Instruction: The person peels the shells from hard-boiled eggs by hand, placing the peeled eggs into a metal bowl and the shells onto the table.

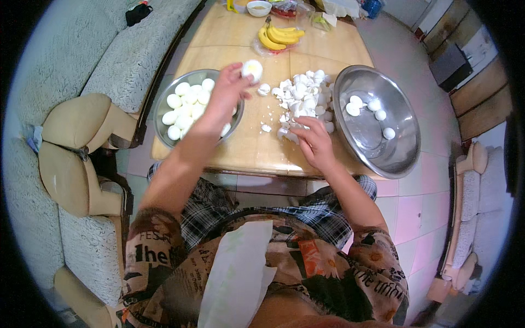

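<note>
My left hand grips a white egg with a yellowish patch on it, above the table by the left bowl's right rim. Smooth white peeled eggs fill much of that stainless steel bowl, partly hidden by my left forearm. My right hand, its fingers bent and spread, is at the near edge of a heap of broken eggshells; nothing shows in its grasp. Right of the heap, a larger steel basin leans with its opening towards me and contains several white eggs.
Loose shell pieces and a small cracked white piece lie between the bowl and the heap. Farther back on the wooden table are bananas on plastic and a white bowl. A sofa stands on the left.
</note>
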Tool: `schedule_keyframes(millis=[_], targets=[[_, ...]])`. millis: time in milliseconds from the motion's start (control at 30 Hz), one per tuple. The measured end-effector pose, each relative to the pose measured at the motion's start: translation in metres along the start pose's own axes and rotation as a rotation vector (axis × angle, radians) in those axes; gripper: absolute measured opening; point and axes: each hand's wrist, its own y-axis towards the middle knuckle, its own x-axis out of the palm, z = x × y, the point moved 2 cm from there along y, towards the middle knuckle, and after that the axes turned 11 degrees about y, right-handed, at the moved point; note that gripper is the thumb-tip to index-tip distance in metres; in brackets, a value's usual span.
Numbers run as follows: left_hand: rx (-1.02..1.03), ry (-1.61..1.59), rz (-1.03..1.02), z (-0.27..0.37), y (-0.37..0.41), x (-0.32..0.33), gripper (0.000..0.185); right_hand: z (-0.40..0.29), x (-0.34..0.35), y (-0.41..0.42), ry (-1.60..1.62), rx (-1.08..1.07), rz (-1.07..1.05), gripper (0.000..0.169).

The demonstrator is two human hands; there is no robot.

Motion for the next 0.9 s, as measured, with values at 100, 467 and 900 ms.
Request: schedule_keyframes(millis=[100, 467, 900], targets=[[-0.062, 0.089, 0.004, 0.000, 0.073, -0.019, 0.041, 0.015, -0.002, -0.015, 0.018, -0.041, 0.000, 0.033], [-0.434, 0.352, 0.245, -0.092, 0.290, -0.043, 0.026, 0.017, -0.007, -0.005, 0.179, -0.088, -0.055, 0.031], [-0.625, 0.566, 0.353, -0.113, 0.296, -0.076, 0.028, 0.017, -0.009, -0.013, 0.189, -0.185, -0.019, 0.026]])
